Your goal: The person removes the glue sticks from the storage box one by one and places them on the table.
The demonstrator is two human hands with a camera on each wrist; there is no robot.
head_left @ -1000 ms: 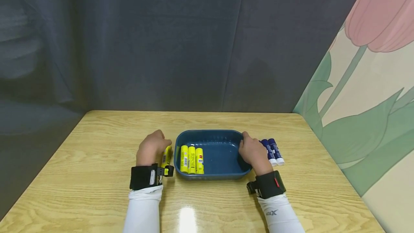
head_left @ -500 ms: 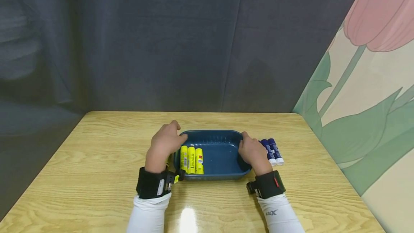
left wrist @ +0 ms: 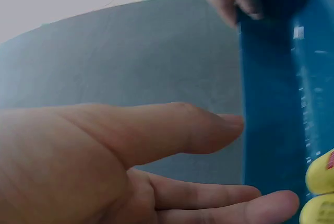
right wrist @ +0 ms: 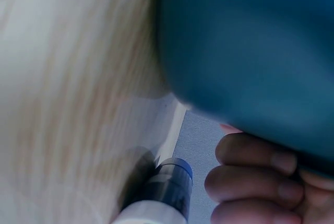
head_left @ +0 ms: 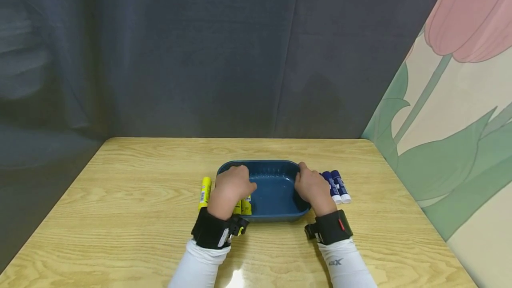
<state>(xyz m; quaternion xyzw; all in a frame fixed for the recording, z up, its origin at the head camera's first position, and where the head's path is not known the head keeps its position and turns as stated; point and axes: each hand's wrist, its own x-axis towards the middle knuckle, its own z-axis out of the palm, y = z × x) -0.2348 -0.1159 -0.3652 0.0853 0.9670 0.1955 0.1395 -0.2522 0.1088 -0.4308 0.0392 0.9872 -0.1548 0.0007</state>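
Note:
A blue tray (head_left: 276, 194) stands mid-table with yellow glue sticks (head_left: 246, 206) lying in its left part. Over that part is the left hand (head_left: 231, 190), hiding some of the sticks. In the left wrist view the left hand (left wrist: 156, 156) has thumb and fingers extended and apart, nothing between them, beside yellow stick ends (left wrist: 319, 182). The right hand (head_left: 314, 188) grips the tray's right rim; in the right wrist view the fingers (right wrist: 255, 182) curl at the tray's edge (right wrist: 250, 78). One yellow glue stick (head_left: 205, 192) lies on the table left of the tray.
Several blue glue sticks with white ends (head_left: 340, 186) lie just right of the tray, partly behind the right hand. A grey curtain (head_left: 200, 57) rises behind the wooden table (head_left: 120, 212), and a flower-patterned surface (head_left: 460, 146) stands at the right.
The left hand has moved right, from beside the single yellow stick to over the tray's left part, uncovering that stick. The right hand and the tray have stayed in place.

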